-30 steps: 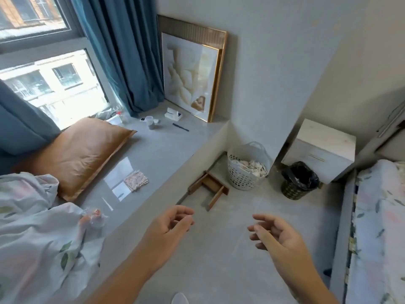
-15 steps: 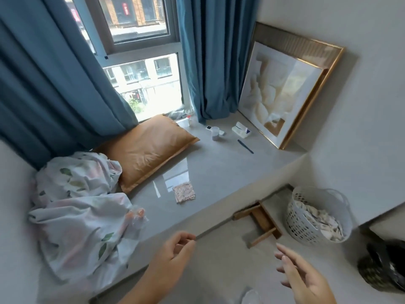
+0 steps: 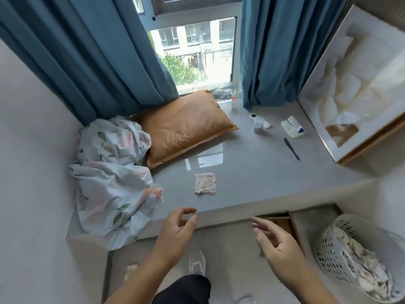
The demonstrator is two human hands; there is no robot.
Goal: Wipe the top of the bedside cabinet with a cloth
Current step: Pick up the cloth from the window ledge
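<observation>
Your head has turned left since a moment ago, so the window ledge (image 3: 263,172) now fills the view and the bedside cabinet is out of sight. Your hands have come closer to the ledge too.

You see big blue curtains (image 3: 98,62) on both sides of the window. A large framed picture (image 3: 355,88) leans on the right. A crumpled flowery sheet (image 3: 109,172) lies on the left of the ledge, touching an orange pillow (image 3: 184,128). A white basket (image 3: 341,251) stands on the floor at the right.

The cloth (image 3: 205,183) is a small folded square with a speckled pattern. It lies flat on the ledge, near the front edge, just right of the sheet. It is almost square, so no side is much longer than the other.

Your left hand (image 3: 175,229) is half open, with the fingers curled and the thumb close to them. It holds nothing. Your right hand (image 3: 276,240) is open and loose, fingers spread a little, and it holds nothing too.

The cloth lies ahead of your left hand and a little to its right, past the ledge's front edge. Your left hand looks nearer to it than your right. So I think you reach forward with your left hand to pick it up. After that, you need to turn back toward the cabinet to wipe it.
</observation>
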